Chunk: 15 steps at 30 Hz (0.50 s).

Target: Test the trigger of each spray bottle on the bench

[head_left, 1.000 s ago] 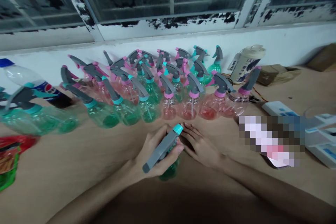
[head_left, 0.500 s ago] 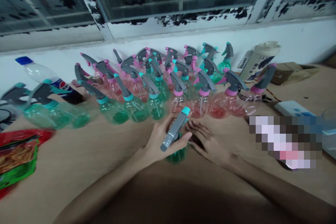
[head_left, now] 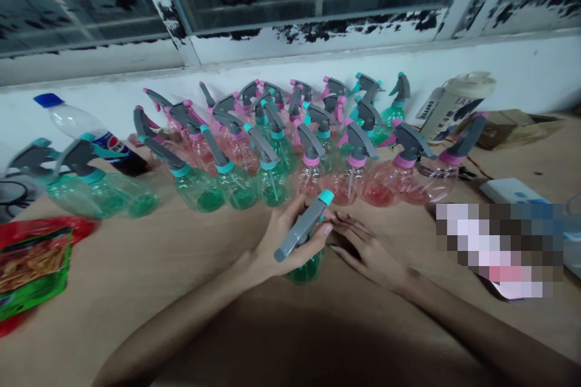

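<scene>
Holding a green spray bottle (head_left: 307,269) with the left hand (head_left: 295,233) right now, fingers and thumb clamped round it just under the grey sprayer head. It's out in front of the other bottles, more toward the near edge of the worktop (head_left: 181,278). The teal nozzle aims at the far edge and a bit right. Can't tell if the base is actually touching down.

Right hand (head_left: 367,248) is palm-down just beside it, fingers loosely together and bent a little, thumb apart from them. Fingertips are super close to the bottle, but I can't tell if they touch.

Behind that is a whole crowd of bottles running back to the far edge by the wall (head_left: 272,57). Front row goes green bottles (head_left: 238,187) on the left, then pink bottles (head_left: 379,184) on the right.

Toward the left edge there's another green cluster (head_left: 102,193), with a cola bottle (head_left: 84,127) tilted behind it and a snack bag (head_left: 39,263) nearer. Over right, a cup (head_left: 456,109) sits near the far edge, and something pixelated (head_left: 499,254) lies closer in.
</scene>
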Each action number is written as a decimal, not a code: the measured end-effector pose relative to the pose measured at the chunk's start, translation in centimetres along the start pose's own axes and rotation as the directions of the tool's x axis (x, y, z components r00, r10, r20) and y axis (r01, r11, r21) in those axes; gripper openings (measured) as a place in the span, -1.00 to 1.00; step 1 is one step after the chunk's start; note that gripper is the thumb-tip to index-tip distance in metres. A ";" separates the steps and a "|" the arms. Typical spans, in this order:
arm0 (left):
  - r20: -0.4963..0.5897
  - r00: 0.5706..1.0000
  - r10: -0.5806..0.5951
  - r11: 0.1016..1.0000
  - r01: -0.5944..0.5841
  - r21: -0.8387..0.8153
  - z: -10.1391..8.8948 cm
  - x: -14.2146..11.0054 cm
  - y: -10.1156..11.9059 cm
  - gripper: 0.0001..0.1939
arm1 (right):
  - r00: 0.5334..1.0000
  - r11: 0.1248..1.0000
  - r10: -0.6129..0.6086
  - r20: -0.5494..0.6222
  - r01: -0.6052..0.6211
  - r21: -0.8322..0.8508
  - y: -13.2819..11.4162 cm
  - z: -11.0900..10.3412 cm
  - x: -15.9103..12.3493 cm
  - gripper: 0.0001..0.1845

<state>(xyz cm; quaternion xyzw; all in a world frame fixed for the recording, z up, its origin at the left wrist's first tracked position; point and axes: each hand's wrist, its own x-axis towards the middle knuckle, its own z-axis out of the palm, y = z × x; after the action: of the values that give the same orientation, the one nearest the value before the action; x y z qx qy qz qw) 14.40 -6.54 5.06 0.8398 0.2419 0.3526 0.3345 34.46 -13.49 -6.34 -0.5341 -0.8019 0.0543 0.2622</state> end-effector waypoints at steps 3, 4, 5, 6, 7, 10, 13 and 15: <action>-0.002 0.999 -0.035 0.999 0.035 0.013 0.0 0.0 0.0 -0.89 | 1.000 1.000 -0.002 -0.005 0.002 0.002 -0.1 -0.1 0.1 -0.48; -0.001 0.999 -0.041 0.999 0.041 0.015 0.0 0.0 -0.1 -0.89 | 1.000 1.000 0.000 -0.005 0.000 0.001 -0.1 -0.1 0.1 -0.49; -0.001 0.999 -0.034 0.999 0.034 0.014 0.0 0.0 -0.3 -0.89 | 1.000 1.000 0.001 -0.002 -0.001 -0.002 -0.1 -0.1 0.1 -0.49; -0.005 1.000 -0.015 1.000 0.015 0.007 0.0 0.0 -0.4 -0.87 | 1.000 1.000 0.002 0.004 -0.002 -0.004 -0.1 0.0 0.1 -0.50; -0.009 1.000 0.003 1.000 -0.003 -0.006 0.0 -0.1 -0.5 -0.84 | 1.000 1.000 0.003 0.009 -0.003 -0.007 0.0 0.0 0.1 -0.50; 0.004 1.000 0.005 0.999 -0.005 -0.049 -0.1 -0.3 -0.6 -0.72 | 1.000 1.000 0.003 0.019 -0.003 -0.018 0.1 0.3 0.0 -0.49; 0.029 0.999 -0.043 0.998 0.044 -0.050 -0.2 -0.5 -0.3 -0.70 | 1.000 1.000 0.004 0.013 -0.003 -0.025 0.2 0.4 0.0 -0.47; 0.019 0.998 -0.055 0.998 0.056 -0.032 -0.2 -0.6 -0.3 -0.71 | 1.000 1.000 0.001 0.007 -0.001 -0.022 0.1 0.3 0.0 -0.46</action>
<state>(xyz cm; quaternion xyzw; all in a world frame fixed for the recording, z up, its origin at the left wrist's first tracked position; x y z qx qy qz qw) 13.85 -6.66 4.72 0.8305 0.2562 0.3394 0.3600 34.41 -13.37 -6.68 -0.5373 -0.8031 0.0475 0.2533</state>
